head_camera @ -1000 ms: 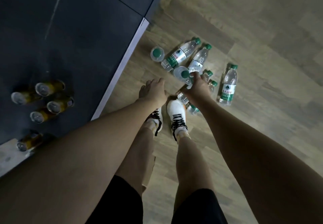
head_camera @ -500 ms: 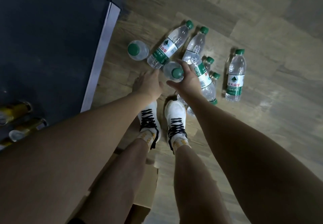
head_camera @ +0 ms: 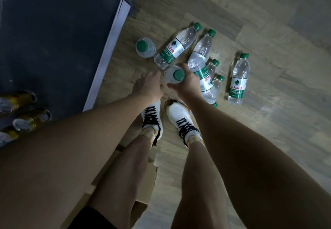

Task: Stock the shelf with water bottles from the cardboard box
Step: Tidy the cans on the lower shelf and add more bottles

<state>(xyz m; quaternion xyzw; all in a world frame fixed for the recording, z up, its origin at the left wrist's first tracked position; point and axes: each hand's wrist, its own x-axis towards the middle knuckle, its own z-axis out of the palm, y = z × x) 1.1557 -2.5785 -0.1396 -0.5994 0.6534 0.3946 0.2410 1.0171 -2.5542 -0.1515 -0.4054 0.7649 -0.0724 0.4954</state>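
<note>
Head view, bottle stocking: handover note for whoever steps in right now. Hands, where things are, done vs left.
Right hand: grips an upright water bottle and a second one slanting down from it.
Left hand: open, holds nothing, beside the right.
On the floor: one bottle standing, two lying in the middle, two partly hidden by the held one, one lying apart at right.
Cardboard box: behind the legs, contents hidden.
Shelf: only yellow bottles visible, no water.
Left: carry the held pair to the shelf, then the floor bottles.
</note>
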